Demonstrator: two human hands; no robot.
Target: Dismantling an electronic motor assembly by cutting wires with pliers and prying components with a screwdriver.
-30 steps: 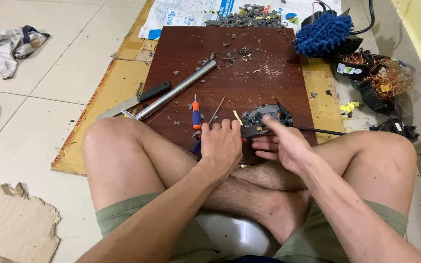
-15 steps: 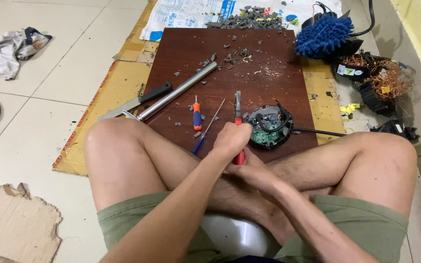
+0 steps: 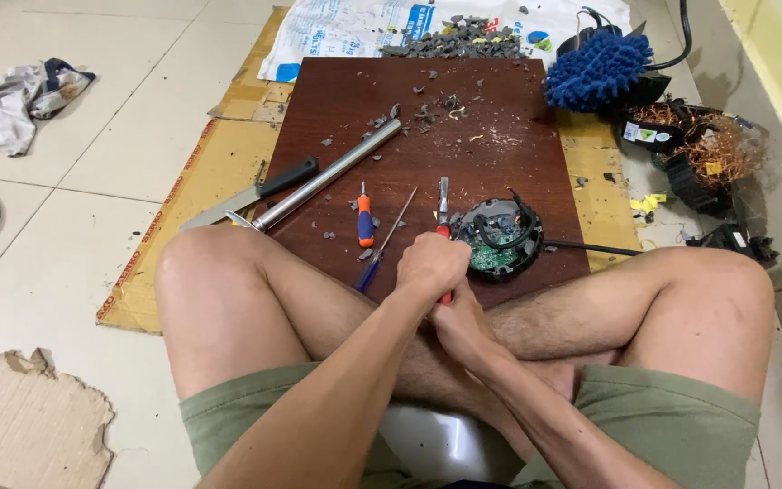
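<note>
- Nearest, the person sits cross-legged on the floor, bare knees spread left and right, forearms meeting over the shins.
- The left hand (image 3: 431, 265) is closed in a fist round the red handle of a flat-bladed screwdriver (image 3: 443, 210); its metal shaft points far, across the near edge of the dark brown wooden board (image 3: 500, 109).
- The right hand (image 3: 457, 323) lies just under and behind the left, touching it; whether it grips anything cannot be told.
- Just right of the shaft, touching or nearly so, sits the round black motor housing with a green circuit board inside (image 3: 498, 240), on the board's near right part; a thin black cable (image 3: 590, 246) runs right from it toward the right knee.
- Left of the hands lie a thin blue-handled screwdriver (image 3: 386, 243) and a short orange-and-blue screwdriver (image 3: 365, 220), close together.
- Further left, a long grey metal tube (image 3: 328, 175) slants across the board's left edge, with a black-handled knife (image 3: 251, 194) beside it on the yellow cardboard sheet (image 3: 183, 199).
- The board's middle and far part holds only scattered grey chips.
- Far right stand a blue shaggy mop head (image 3: 597, 69) and a tangle of copper wire with black parts (image 3: 712, 149).
- Beyond the far edge, a heap of grey fragments (image 3: 459, 38) rests on a white printed sack (image 3: 346, 32).
- Far left, a crumpled white cloth (image 3: 15, 101) lies on the floor tiles.
</note>
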